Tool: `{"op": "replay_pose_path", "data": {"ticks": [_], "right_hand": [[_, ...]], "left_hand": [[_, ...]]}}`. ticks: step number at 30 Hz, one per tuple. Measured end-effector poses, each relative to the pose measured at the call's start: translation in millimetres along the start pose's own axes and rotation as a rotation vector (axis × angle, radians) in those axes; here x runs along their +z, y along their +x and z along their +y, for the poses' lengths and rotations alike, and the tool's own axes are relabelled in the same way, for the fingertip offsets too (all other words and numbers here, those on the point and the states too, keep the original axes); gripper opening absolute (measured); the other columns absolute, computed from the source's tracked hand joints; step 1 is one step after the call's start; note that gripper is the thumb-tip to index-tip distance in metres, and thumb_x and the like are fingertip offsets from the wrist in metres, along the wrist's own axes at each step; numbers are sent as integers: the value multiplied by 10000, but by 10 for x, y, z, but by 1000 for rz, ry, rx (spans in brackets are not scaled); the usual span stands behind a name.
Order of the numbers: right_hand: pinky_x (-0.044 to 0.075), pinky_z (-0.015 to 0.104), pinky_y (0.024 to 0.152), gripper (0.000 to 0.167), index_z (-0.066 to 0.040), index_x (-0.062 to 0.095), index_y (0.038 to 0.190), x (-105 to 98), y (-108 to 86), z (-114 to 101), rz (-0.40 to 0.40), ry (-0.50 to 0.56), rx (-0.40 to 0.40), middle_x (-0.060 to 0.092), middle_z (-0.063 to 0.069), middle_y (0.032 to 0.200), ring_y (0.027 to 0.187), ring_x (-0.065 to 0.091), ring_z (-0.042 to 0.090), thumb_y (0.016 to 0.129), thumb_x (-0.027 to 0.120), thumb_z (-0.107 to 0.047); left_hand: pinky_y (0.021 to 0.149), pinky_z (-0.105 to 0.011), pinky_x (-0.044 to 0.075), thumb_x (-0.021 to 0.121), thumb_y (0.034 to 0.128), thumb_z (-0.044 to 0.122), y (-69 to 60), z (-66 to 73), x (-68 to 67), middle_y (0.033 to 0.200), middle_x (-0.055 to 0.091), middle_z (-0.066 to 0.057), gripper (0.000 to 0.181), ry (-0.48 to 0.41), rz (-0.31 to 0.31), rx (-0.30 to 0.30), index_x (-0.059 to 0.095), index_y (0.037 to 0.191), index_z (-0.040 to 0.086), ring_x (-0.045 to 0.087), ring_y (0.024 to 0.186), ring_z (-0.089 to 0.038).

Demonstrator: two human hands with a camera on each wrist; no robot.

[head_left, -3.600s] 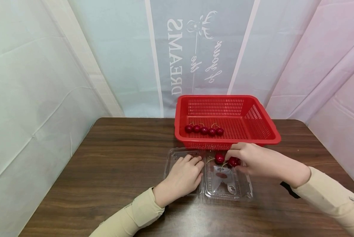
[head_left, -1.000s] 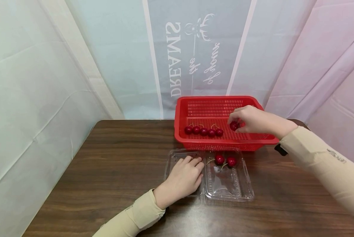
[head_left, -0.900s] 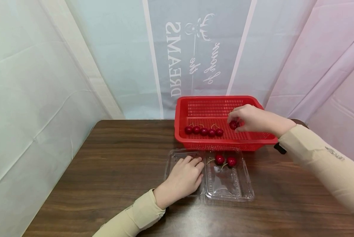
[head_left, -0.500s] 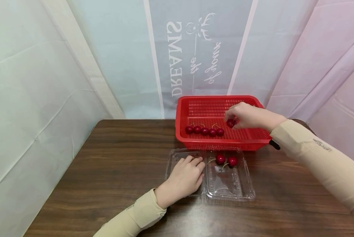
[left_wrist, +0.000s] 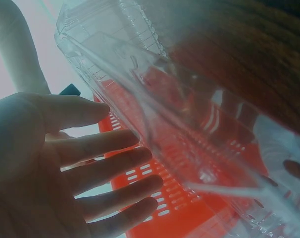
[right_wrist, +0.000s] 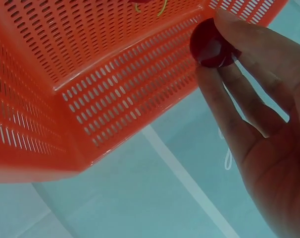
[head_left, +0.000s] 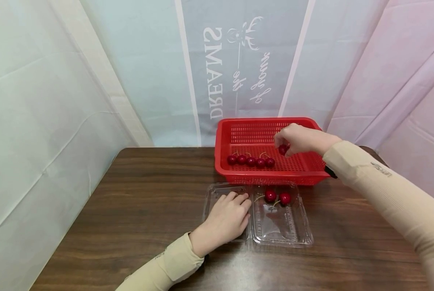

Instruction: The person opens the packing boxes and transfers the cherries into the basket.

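My right hand [head_left: 304, 139] pinches a dark red cherry [right_wrist: 209, 47] between thumb and fingertips, over the inside of the red slotted plastic basket [head_left: 275, 173]. A row of several cherries [head_left: 251, 161] with stems lies along the basket's front left floor. Before the basket stands a clear plastic clamshell box [head_left: 277, 232], spread flat in two halves. Its right half holds two cherries [head_left: 270, 196] near the back, stems to the left. On the left half [head_left: 211, 198] rests my left hand [head_left: 226, 216], its fingers fairly straight in the left wrist view.
A brown wood-grain table [head_left: 140, 210] carries everything. Behind it hangs a pale curtain [head_left: 159, 81] with mirrored lettering, close to the basket's back. White cloth walls [head_left: 46, 121] stand to the left and pinkish ones to the right.
My right hand has gone from the clear box up over the basket, carrying a cherry, then drifted slightly left and farther back. The left hand stays on the box.
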State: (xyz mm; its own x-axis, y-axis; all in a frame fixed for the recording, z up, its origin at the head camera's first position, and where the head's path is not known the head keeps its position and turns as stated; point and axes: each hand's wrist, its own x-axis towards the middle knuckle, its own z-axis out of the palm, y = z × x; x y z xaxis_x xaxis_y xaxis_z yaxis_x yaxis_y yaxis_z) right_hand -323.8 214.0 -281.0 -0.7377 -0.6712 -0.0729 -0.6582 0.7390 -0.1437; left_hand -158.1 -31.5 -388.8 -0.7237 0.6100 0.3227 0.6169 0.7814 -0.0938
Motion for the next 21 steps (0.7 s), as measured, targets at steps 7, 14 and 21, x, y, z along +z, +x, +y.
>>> {"op": "replay_pose_path", "data": {"ticks": [7,14,21], "right_hand": [[561,354,693,308,-125,669,905,17,56,35,-55,3,67,674,46,856,747,590,170,654,847,-97],[561,376,700,295,-117,675,913,62,130,103,-96,14,106,680,53,865,748,585,180,668,835,-81],[557,394,731,300,-104,683,917,111,215,183,-106,5,116,687,68,883,764,594,188,663,841,-87]], "left_hand": [[750,-317,478,625,860,295,1,7,0,1173,660,-3,226,10,10,4,674,1028,152,586,975,-182],[744,-314,478,626,863,294,-3,15,-2,1163,664,-2,214,15,15,5,677,1016,154,589,967,-178],[740,-315,477,626,861,292,-1,16,5,1160,664,-1,211,18,20,4,675,1012,153,590,965,-179]]}}
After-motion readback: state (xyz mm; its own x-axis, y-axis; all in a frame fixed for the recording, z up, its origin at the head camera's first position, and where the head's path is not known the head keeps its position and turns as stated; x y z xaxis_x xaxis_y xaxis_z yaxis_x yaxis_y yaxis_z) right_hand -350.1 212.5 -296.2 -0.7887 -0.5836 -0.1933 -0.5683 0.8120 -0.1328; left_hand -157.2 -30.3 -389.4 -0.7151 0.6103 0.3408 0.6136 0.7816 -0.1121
